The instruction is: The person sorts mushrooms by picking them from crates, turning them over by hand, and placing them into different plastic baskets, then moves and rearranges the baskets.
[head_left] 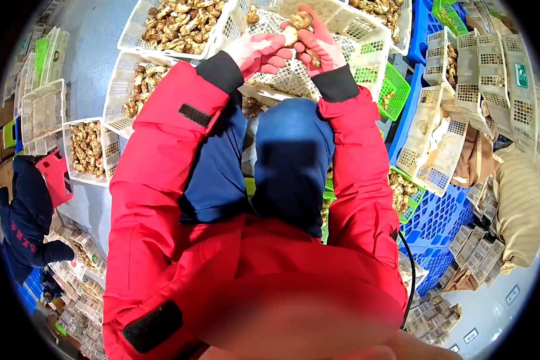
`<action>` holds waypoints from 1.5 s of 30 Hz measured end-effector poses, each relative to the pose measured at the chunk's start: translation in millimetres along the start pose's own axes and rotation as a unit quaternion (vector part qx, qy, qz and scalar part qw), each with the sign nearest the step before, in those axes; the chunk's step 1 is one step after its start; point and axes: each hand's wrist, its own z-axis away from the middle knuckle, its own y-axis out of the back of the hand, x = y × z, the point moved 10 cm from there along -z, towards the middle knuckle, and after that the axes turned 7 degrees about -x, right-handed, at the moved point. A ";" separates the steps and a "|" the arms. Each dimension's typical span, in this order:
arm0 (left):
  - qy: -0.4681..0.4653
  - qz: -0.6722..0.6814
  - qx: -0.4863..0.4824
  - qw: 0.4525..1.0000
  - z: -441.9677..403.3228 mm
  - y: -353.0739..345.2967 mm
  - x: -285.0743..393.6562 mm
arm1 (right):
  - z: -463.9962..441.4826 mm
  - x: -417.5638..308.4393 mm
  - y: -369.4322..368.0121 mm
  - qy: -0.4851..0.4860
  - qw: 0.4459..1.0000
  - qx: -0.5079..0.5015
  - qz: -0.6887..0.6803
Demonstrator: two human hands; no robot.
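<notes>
Both hands wear pale pink gloves, above a white slatted basket (357, 24) that has a few mushrooms in it. My right hand (319, 43) has its fingers wrapped round a brown and cream mushroom (298, 25); another mushroom shows lower, against its fingers. My left hand (259, 53) is just to the left, fingers apart and partly curled, with nothing visible in it. Its fingertips come close to the mushroom's stem; whether they touch it is unclear. A single mushroom (253, 15) lies near the basket's far left side.
White baskets of mushrooms stand at the upper left (126, 37), left (111, 111) and farther left (110, 153). A green basket (400, 90) is at the right, beside blue pallets (441, 222) and stacked white baskets. A person in dark clothes (27, 222) is at the far left.
</notes>
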 end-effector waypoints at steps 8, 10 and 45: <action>0.076 -0.130 0.011 0.989 1.8 -1.4 -7.8 | -0.5 3.3 4.3 -0.027 0.999 0.002 0.047; 0.043 -0.119 0.063 0.990 2.8 7.3 -0.2 | -1.5 2.8 11.2 -0.039 0.996 0.014 0.077; -0.092 0.068 0.062 0.991 -0.5 26.7 15.9 | 23.0 10.8 10.0 -0.114 0.934 0.143 0.308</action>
